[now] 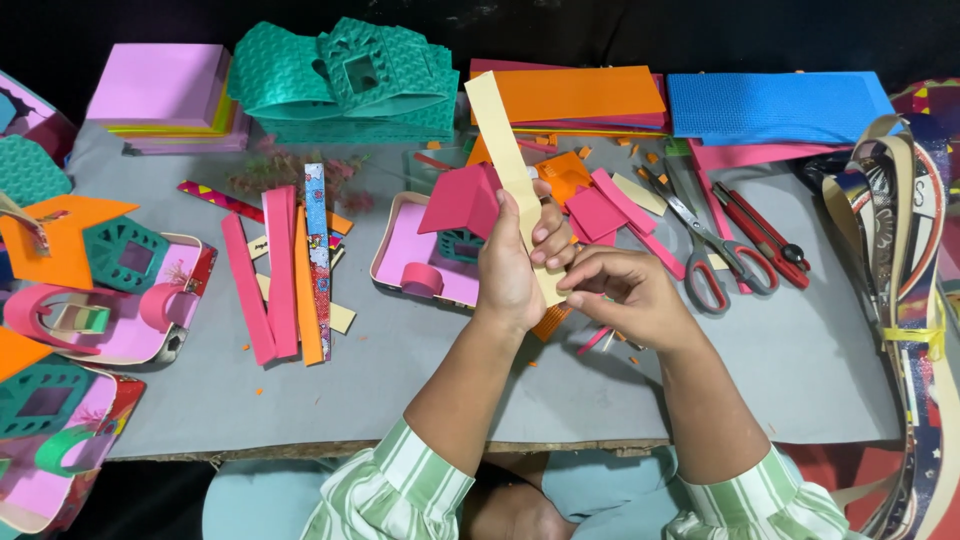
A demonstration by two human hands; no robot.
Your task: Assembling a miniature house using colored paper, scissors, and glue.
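Observation:
My left hand (515, 265) grips a long cream foam strip (500, 140) that rises up and to the left over the table. My right hand (625, 292) pinches the strip's lower end, beside the left hand. An orange corrugated piece (550, 322) shows just under both hands. Right behind the hands lies a pink tray (400, 262) carrying a small foam house with a magenta roof (462, 200).
Red-handled scissors (712, 245) and a red cutter (760, 232) lie right of the hands. Pink and orange strips (282, 270) lie at left on the grey table (400, 380). Foam sheet stacks line the back: pink (165, 85), teal (340, 80), orange (575, 95), blue (775, 105). Finished trays stand at far left.

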